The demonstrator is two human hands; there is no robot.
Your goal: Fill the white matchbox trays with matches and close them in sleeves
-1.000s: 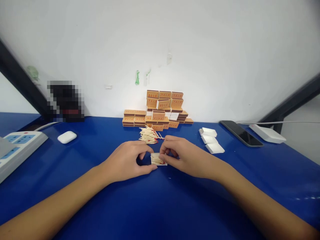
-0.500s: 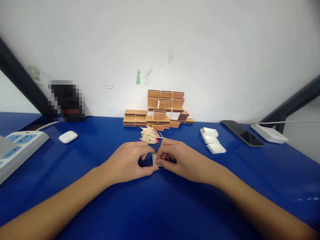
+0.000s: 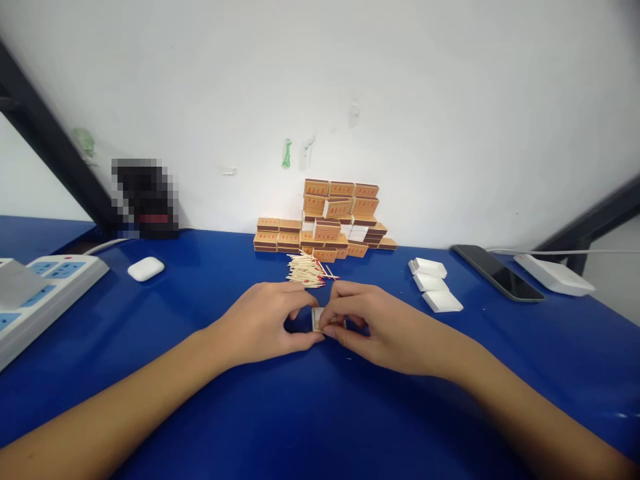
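Both my hands meet at the middle of the blue table [image 3: 320,413] over a small white matchbox tray [image 3: 317,319] with matches in it. My left hand [image 3: 265,321] pinches the tray's left end with thumb and fingers curled. My right hand [image 3: 373,321] grips its right side, fingers pressed on top, hiding most of it. Just behind the hands lies a loose heap of matches [image 3: 307,270] with red heads. A pile of orange matchboxes [image 3: 333,220] stands against the wall beyond.
Three white inner trays [image 3: 434,283] lie to the right, then a dark phone [image 3: 497,272] and a white flat box [image 3: 555,275] with a cable. On the left are a white earbud case [image 3: 145,269] and a power strip [image 3: 45,287].
My right hand has slid over the tray and covered most of it; the tray looks tipped up on edge. The view has shifted slightly, so everything sits a little further right.
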